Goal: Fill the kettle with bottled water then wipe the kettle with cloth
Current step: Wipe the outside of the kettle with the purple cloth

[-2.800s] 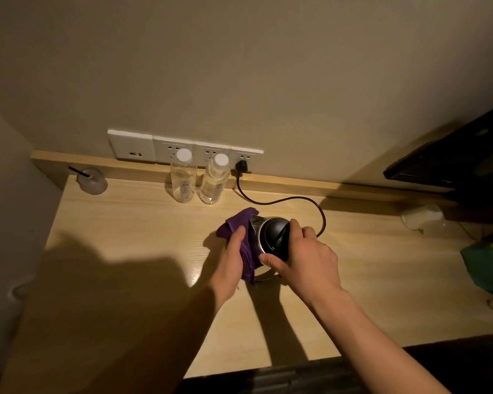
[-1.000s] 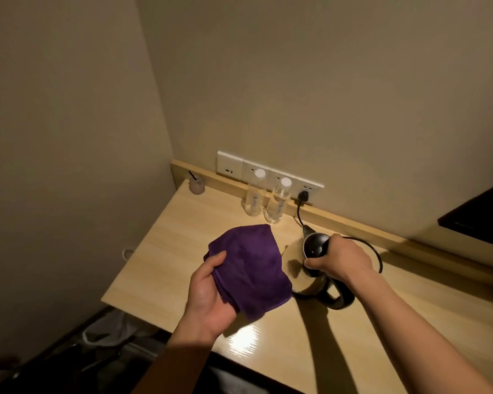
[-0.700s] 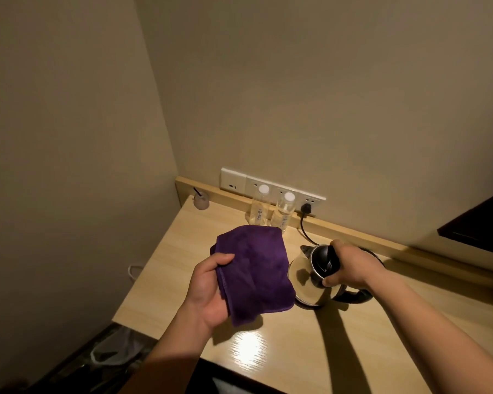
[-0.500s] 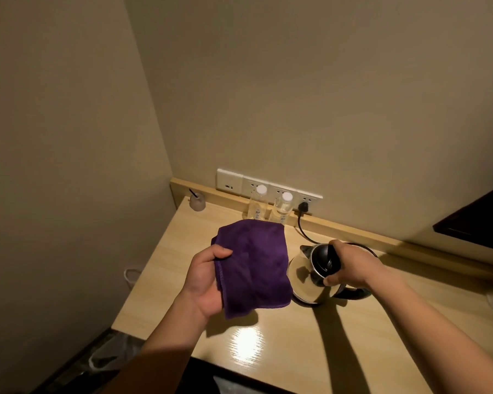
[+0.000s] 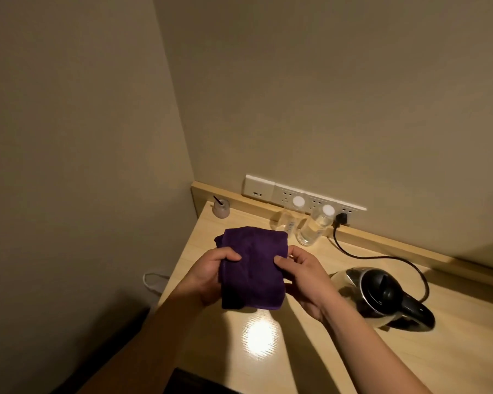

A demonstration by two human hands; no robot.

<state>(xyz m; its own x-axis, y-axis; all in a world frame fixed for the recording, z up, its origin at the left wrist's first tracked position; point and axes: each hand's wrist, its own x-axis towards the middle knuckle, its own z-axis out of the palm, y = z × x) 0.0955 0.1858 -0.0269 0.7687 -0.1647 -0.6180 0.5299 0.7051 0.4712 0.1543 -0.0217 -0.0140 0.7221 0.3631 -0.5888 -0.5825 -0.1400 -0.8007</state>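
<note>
A folded purple cloth (image 5: 251, 268) is held above the wooden desk (image 5: 268, 351) between both hands. My left hand (image 5: 211, 273) grips its left edge and my right hand (image 5: 302, 275) pinches its right edge. The steel kettle (image 5: 382, 297) with a black lid and handle stands on the desk to the right, untouched, its lid down. Two clear water bottles with white caps stand by the back ledge, one (image 5: 288, 220) partly hidden by the cloth, the other (image 5: 315, 226) beside it.
A white socket strip (image 5: 268, 189) runs along the wall, with the kettle's black cord (image 5: 382, 255) plugged in at its right end and looping over the desk. A small jar with a stick (image 5: 221, 207) sits in the back left corner. Walls close in at left and behind.
My right hand has let go of the kettle and taken the cloth's right edge. The kettle now stands alone to the right, and the cloth is held by both hands.
</note>
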